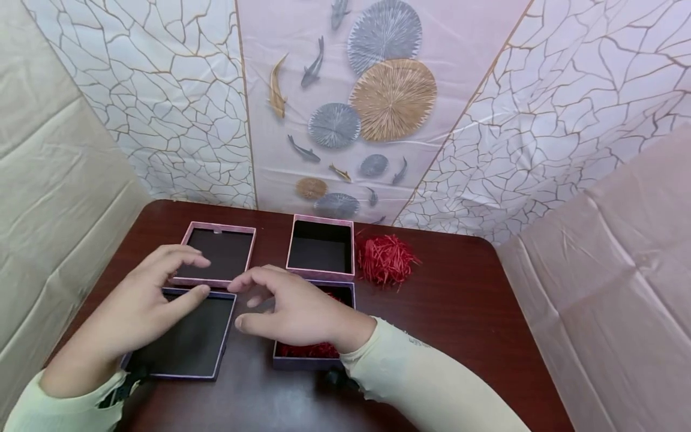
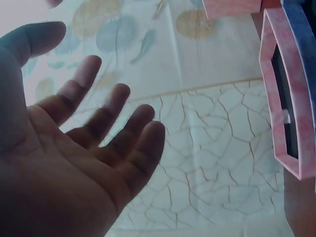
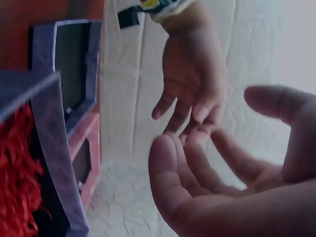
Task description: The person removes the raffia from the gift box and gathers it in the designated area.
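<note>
My left hand [image 1: 143, 303] hovers over the purple-rimmed black lid [image 1: 183, 345] at the left, its fingers bent loosely and holding nothing. Facing it, my right hand [image 1: 302, 312] is held above the purple box [image 1: 308, 363], also with nothing in its relaxed fingers. Red shredded paper [image 3: 17, 182] fills part of that box, as the right wrist view shows; in the head view the right hand and wrist hide much of it. A gap separates the two hands in the head view. In the left wrist view the left palm [image 2: 74, 163] faces the camera, fingers spread.
Behind the purple lid lies a pink-rimmed lid [image 1: 224, 249] with a black inside. A pink box [image 1: 321, 246] with a black inside stands behind the purple box. To its right, a heap of red shredded paper [image 1: 387, 259] sits on the dark wooden table [image 1: 459, 318]. Patterned cloth surrounds the table.
</note>
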{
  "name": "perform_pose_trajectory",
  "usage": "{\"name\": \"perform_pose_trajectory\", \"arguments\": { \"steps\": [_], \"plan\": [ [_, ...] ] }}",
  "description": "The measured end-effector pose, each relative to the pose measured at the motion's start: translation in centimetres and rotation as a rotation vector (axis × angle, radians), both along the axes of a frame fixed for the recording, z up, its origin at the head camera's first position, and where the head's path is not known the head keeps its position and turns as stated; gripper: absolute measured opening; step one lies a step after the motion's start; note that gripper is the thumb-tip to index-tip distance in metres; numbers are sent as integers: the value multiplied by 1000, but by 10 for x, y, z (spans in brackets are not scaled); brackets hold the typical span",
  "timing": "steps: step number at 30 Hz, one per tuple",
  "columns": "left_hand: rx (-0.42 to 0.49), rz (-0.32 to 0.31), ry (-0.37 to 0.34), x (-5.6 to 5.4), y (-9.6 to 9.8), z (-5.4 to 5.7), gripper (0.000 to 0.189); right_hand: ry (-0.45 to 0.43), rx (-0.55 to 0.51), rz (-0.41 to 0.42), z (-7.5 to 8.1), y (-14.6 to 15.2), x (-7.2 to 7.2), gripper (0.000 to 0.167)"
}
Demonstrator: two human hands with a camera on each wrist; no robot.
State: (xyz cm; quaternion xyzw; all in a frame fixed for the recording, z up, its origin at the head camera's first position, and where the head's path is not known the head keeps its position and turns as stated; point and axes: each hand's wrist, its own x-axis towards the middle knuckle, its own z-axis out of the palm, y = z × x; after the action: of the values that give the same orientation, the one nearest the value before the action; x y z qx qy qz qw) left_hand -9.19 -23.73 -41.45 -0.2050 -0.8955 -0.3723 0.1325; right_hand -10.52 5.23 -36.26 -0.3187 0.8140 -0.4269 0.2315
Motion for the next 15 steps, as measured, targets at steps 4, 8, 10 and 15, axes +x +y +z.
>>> {"name": "perform_pose_trajectory", "arguments": {
  "steps": [4,8,10,15],
  "plan": [
    [-71,-63,78,-3,14,4,49,59,37,70,1,11,-5,40],
    [-135,-103,127,-8,26,9,50,102,74,87,3,21,-8,35],
    [-158,-123,140,-10,32,11,51,107,88,79,5,26,-9,33],
    [-202,-150,131,-10,44,13,54,136,119,109,6,37,-12,33]
  ]
}}
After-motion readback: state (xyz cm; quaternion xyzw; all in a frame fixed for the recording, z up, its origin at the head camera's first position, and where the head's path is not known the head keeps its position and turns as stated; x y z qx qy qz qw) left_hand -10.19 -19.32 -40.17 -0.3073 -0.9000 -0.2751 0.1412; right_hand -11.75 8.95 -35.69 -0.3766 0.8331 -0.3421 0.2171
